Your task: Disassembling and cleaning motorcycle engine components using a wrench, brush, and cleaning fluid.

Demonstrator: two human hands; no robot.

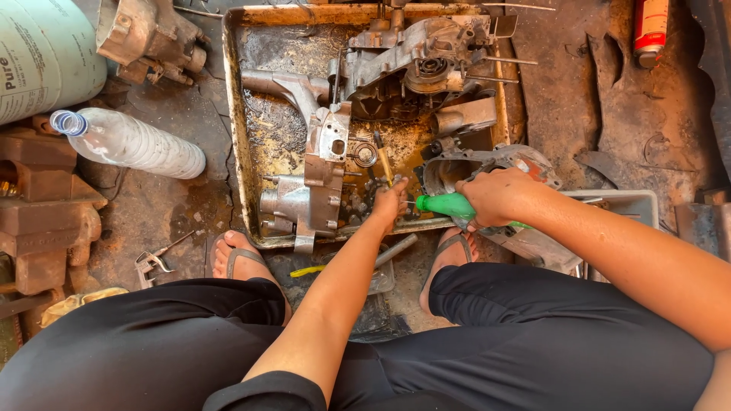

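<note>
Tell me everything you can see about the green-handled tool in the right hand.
The green-handled tool looks like a screwdriver with a smooth, glossy plastic handle. It lies almost level, tip toward the left hand, over the near edge of the oily metal tray. The right hand wraps its rear end. The shaft is mostly hidden behind the left hand.

Warm, even daylight; soft shadows; sharp centre; slight wide-angle stretch at edges.
</note>
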